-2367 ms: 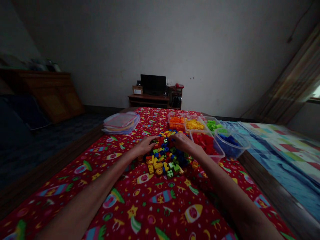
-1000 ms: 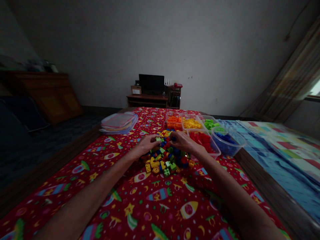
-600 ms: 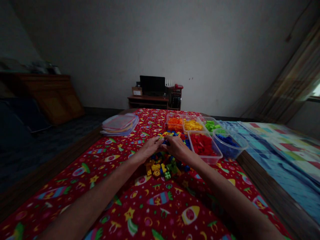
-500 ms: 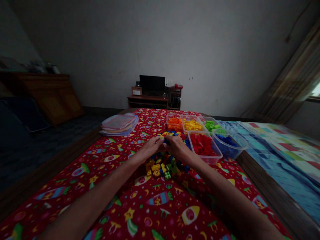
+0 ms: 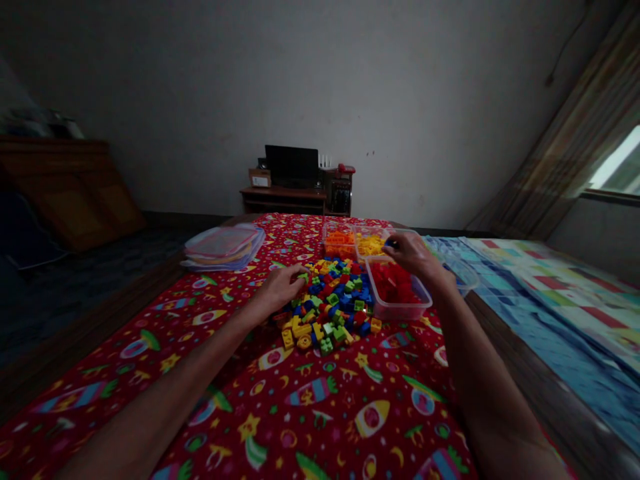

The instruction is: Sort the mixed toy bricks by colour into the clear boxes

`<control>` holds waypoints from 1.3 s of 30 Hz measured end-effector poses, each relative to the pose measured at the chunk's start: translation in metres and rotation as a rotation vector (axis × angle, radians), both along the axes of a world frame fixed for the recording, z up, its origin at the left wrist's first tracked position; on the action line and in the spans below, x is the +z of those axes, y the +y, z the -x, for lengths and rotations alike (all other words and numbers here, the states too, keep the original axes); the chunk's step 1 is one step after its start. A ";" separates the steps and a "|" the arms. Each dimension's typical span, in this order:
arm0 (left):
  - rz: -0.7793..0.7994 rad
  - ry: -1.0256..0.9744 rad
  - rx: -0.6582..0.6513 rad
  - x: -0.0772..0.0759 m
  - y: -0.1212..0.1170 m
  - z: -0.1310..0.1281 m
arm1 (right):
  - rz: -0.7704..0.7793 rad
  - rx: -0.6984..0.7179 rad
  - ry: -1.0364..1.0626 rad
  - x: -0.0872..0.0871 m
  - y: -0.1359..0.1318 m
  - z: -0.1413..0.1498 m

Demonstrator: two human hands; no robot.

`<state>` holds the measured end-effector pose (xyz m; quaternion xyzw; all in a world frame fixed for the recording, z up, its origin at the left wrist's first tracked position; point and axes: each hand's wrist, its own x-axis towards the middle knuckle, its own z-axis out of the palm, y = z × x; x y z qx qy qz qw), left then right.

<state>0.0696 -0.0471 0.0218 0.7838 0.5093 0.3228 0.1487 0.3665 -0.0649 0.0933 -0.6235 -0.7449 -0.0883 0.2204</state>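
Right hand (image 5: 407, 252), pinching a blue brick (image 5: 389, 245), has lifted over the tubs; left hand (image 5: 280, 288) lies spread on the red rocket cloth (image 5: 320, 413).

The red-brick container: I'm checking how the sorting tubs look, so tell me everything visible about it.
The red-brick container is a clear plastic rectangular tub without a lid, holding a heap of red bricks. It sits upright on the rocket-print red cloth, right of the mixed brick pile and nearer than the orange-brick tub and yellow-brick tub. The right hand hovers over its far end; contact can't be judged.
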 end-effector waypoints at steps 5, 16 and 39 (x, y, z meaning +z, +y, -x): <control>0.039 0.010 -0.065 -0.004 0.003 0.001 | 0.046 -0.309 -0.044 0.006 -0.005 -0.070; 0.018 0.078 -0.010 0.009 0.009 0.021 | -0.003 -0.141 -0.025 0.011 -0.007 -0.024; 0.217 0.291 -0.258 -0.001 0.017 0.047 | 0.202 0.623 -0.145 -0.067 -0.019 0.106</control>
